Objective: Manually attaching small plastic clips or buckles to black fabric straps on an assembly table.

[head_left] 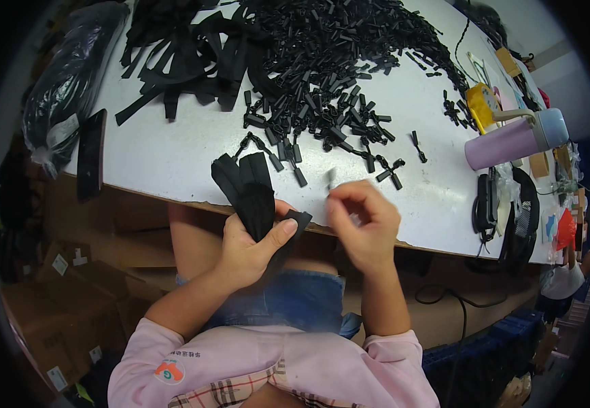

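My left hand (244, 253) is closed round a bundle of folded black zipper tape (255, 194) at the table's near edge. One end of the tape (300, 219) sticks out beside the thumb. Just to the right, my right hand (368, 226) is raised with thumb and forefinger pinched. From its fingertips juts a small dark piece (330, 178), blurred, which looks like a zipper pull. Beyond both hands spreads a big heap of black zipper pulls (336, 81), with several strays (419, 147) at its near side.
More black tape strips (220, 47) lie at the far left, near a plastic-wrapped black bundle (71, 75) and a dark flat bar (92, 156). On the right stand a lilac bottle (502, 143) and a yellow tape roll (482, 105). Cardboard boxes (64, 306) sit below left.
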A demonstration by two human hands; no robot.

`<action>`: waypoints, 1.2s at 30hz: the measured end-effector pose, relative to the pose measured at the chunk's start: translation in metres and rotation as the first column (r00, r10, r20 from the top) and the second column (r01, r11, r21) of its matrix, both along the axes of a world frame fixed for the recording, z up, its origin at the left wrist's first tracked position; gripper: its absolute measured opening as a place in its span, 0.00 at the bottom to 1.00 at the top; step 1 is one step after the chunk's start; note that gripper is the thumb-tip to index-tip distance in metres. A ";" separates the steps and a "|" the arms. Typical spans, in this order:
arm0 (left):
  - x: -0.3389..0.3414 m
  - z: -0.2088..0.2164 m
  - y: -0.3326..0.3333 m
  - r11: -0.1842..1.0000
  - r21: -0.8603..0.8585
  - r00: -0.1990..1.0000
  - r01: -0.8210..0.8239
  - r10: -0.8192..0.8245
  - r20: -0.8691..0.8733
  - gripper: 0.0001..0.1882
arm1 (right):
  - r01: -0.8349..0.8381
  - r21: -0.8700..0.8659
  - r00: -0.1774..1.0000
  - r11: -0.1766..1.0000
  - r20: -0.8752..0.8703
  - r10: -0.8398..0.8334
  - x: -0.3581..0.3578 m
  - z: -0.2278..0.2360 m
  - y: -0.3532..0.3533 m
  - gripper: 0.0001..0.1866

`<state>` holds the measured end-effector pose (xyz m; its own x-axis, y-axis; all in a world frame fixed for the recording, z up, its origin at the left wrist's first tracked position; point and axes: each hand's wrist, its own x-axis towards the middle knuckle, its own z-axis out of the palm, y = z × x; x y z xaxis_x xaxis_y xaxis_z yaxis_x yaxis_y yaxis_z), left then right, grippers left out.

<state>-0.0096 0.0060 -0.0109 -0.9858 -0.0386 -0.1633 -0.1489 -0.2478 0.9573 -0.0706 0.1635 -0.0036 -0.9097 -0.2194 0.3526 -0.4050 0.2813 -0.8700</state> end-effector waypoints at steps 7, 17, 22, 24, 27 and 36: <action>-0.005 0.004 0.005 0.995 -0.086 0.973 -0.049 0.028 -0.229 0.06 | -0.257 -0.124 0.964 0.958 0.042 0.264 0.013 0.011 -0.005 0.06; -0.001 0.000 0.003 0.977 -0.214 0.988 -0.022 -0.011 -0.155 0.04 | -0.288 0.033 0.951 0.957 -0.108 0.290 0.011 0.012 -0.007 0.11; 0.000 -0.005 -0.001 0.971 -0.239 0.993 -0.015 -0.014 -0.119 0.03 | -0.292 0.033 0.950 0.956 -0.104 0.294 0.011 0.010 -0.007 0.12; -0.001 -0.002 -0.004 0.964 -0.264 0.996 0.014 -0.038 -0.086 0.03 | -0.287 0.057 0.949 0.956 -0.120 0.292 0.011 0.008 -0.006 0.13; -0.002 0.000 -0.001 0.980 -0.198 0.995 -0.006 -0.013 -0.097 0.04 | -0.285 0.060 0.946 0.957 -0.141 0.291 0.012 0.010 -0.008 0.13; 0.000 0.003 0.008 0.990 0.012 0.963 -0.142 0.141 -0.228 0.10 | -0.054 -0.356 0.967 0.933 0.214 0.138 0.035 -0.005 -0.027 0.03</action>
<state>-0.0094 0.0138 -0.0075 -0.9815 -0.1801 0.0655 0.1095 -0.2466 0.9629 -0.0355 0.1364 -0.0088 -0.9556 -0.2130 0.2038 -0.1902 -0.0830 -0.9782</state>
